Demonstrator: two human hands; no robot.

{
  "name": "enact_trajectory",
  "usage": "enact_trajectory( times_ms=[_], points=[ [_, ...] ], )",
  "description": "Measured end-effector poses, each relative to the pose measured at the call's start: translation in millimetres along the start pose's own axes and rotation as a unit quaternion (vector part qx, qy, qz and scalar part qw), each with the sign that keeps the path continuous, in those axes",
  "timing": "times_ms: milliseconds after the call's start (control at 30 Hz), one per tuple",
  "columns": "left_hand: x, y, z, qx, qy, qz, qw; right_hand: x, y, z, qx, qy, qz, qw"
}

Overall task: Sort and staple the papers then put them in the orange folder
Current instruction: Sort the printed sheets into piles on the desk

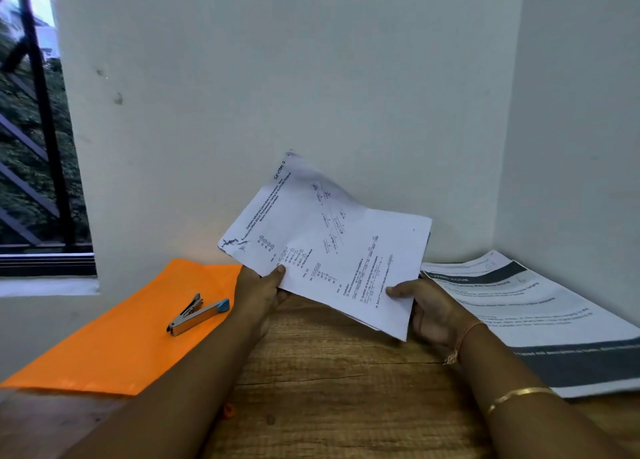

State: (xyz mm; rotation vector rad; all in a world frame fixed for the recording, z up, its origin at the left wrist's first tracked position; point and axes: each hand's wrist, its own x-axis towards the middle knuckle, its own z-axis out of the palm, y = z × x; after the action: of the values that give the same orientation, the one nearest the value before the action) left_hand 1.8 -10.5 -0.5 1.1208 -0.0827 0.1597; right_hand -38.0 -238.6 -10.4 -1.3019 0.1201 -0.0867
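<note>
left hand [263, 287], right hand [426, 311], both pinching one paper sheaf [329, 247], one stapler [195, 315] on one orange folder [114, 348] at 9 o'clock

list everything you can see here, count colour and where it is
orange folder: one, orange, flat on the table's left side
stapler: one, silver with a blue end, lying on the folder
held papers: a few sheets, white with black print, lifted above the table's middle
printed stack: one, white with dark grey bands, flat on the table at right
table: one, brown wood, under everything
wall: white, behind the table
window: one, black bars, far left
bangle: one, gold, right forearm
left hand: one, grips the held papers' left edge
right hand: one, grips their lower right edge
</note>
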Motion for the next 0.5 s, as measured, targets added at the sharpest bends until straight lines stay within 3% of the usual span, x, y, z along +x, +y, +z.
enact_trajectory(
  times_ms=[100,300,400,500],
  points=[
    [8,-4,-6,0.041,0.035,-0.009,0.999,1,-1,-3,0.011,0.018,0.020,1.000],
    [20,-4,-15,0.162,0.056,-0.015,0.985,3,-10,-20,0.109,0.163,-0.024,0.980],
    [19,-1,-17,0.224,0.035,-0.023,0.974,-1,-14,-24,0.033,0.230,-0.044,0.972],
    [17,3,-16,0.321,0.008,-0.015,0.947,-6,-14,-20,-0.062,0.181,-0.003,0.982]
  ],
)
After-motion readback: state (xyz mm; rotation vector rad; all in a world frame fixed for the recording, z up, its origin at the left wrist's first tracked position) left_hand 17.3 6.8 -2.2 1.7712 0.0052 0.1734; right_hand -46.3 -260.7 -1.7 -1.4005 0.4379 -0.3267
